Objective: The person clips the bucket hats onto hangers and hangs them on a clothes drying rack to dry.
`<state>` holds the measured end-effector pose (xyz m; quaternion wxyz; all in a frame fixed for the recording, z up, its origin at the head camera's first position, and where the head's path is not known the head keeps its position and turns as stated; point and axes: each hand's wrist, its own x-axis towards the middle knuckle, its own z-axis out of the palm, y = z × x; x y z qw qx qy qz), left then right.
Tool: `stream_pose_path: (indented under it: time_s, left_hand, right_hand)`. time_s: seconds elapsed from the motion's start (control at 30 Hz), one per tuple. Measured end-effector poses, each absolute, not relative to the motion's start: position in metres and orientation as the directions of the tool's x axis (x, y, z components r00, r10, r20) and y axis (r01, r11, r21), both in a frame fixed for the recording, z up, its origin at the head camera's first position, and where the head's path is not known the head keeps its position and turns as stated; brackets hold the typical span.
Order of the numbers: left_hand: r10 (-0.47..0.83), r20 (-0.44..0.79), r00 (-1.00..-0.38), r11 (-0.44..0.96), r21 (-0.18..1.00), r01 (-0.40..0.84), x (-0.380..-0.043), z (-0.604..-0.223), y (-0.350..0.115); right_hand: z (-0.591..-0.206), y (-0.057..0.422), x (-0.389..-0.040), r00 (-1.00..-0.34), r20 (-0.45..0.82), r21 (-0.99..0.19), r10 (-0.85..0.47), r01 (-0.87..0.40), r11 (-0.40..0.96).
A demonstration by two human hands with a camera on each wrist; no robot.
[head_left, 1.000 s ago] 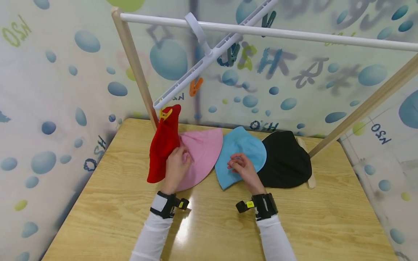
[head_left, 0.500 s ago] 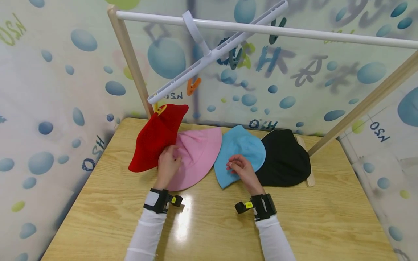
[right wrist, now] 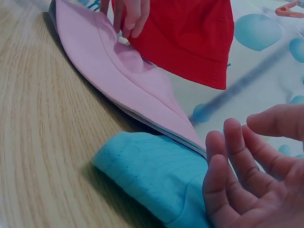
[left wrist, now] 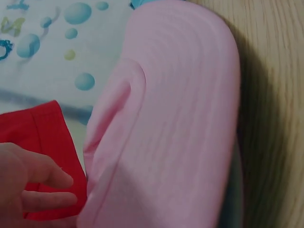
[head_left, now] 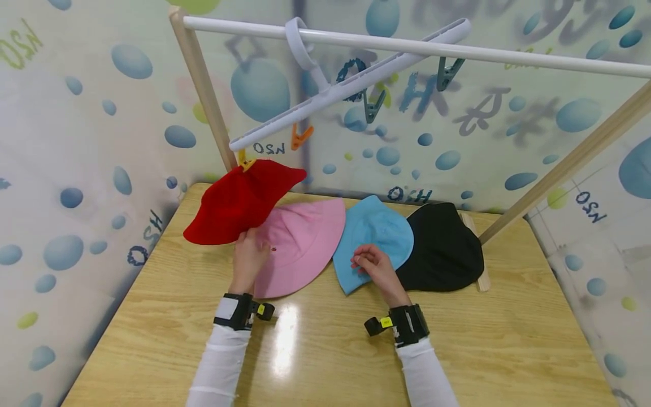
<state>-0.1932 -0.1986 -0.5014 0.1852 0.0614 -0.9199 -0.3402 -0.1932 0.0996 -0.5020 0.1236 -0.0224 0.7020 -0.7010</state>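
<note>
A red bucket hat (head_left: pixel 239 203) hangs by a yellow clothespin (head_left: pixel 246 164) from the left end of a white hanger (head_left: pixel 351 86). My left hand (head_left: pixel 248 259) is at its lower edge; in the left wrist view its loosely extended fingers overlap the red cloth. Beneath that hand lies a pink bucket hat (head_left: pixel 310 243), flattened on the table. Over a light blue hat (head_left: pixel 376 223) hovers my right hand (head_left: pixel 377 270), fingers softly bent with nothing between them. A black hat (head_left: pixel 445 249) lies at the right, partly under the blue one.
The hanger hooks over a white rod (head_left: pixel 508 57) held by wooden posts (head_left: pixel 569 161). An orange clothespin (head_left: pixel 301 135) and two dark green clothespins (head_left: pixel 373 106) dangle from it. A wooden foot (head_left: pixel 483 280) sits beside the black hat. A patterned backdrop stands behind the table (head_left: pixel 330 350).
My left hand has moved left and slightly up. The red hat has swung round to face forward, and the hanger has turned, its right end coming down and rightward. My right hand stays nearly still.
</note>
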Motion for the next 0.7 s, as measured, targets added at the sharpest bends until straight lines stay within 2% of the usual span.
stream_pose_path:
  time_s: [0.27, 0.3, 0.47, 0.7]
  left_hand:
    - [-0.239, 0.225, -0.944, 0.712, 0.702, -0.013, -0.199, -0.507, -0.208]
    - [-0.241, 0.238, -0.941, 0.713, 0.701, -0.005, -0.204, -0.517, -0.211]
    - [-0.255, 0.178, -0.951, 0.671, 0.74, -0.041, -0.21, -0.511, -0.213]
    - [-0.228, -0.008, -0.974, 0.58, 0.802, -0.142, -0.207, -0.485, -0.211]
  right_hand:
    - [-0.503, 0.098, -0.195, -0.965, -0.156, -0.988, -0.211, 0.154, 0.026]
    - [-0.502, 0.098, -0.195, -0.965, -0.155, -0.988, -0.212, 0.153, 0.025]
    - [-0.502, 0.099, -0.192, -0.966, -0.155, -0.988, -0.209, 0.151, 0.033]
    - [-0.505, 0.1, -0.189, -0.964, -0.145, -0.989, -0.224, 0.141, 0.034]
